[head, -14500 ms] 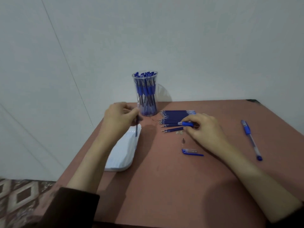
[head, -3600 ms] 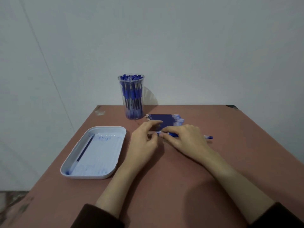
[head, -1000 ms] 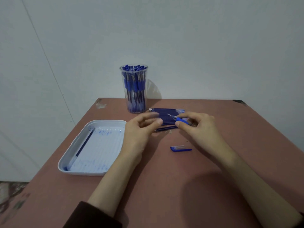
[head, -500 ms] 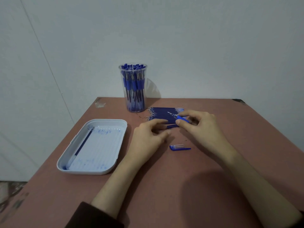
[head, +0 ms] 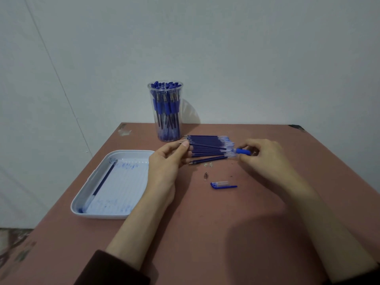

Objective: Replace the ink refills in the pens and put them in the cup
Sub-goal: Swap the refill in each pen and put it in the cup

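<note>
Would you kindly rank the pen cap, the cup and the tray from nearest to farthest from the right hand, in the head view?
1. The pen cap, just left of the right hand, nearer the person.
2. The cup, back by the wall.
3. The tray, far left.

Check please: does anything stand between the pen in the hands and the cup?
Only the row of spare refills lies flat between the pen and the cup; lifted over it, nothing visible blocks the way. The cup is packed with pens.
</note>
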